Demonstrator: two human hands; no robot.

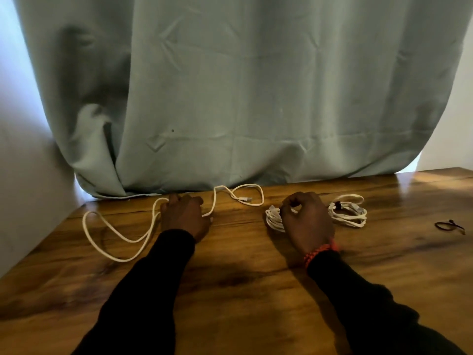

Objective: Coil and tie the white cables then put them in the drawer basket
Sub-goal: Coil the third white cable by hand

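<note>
Loose cable (120,237) is gripped by left hand (184,216) nr tabletop's (230,290) far edge for coiling; coil (275,220) is pinched by right hand (305,217), prob. for tying.

A wooden worktop (230,290) with dark grain fills the foreground. A grey-green curtain (243,85) hangs behind it, its hem meeting the far edge. Pale walls (23,175) flank it, with daylight at the curtain's sides.

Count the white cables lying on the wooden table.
3: a loose cable sprawled under the left hand, a coiled bundle under the right hand, and a tied bundle just right of it. None looks hidden.
</note>
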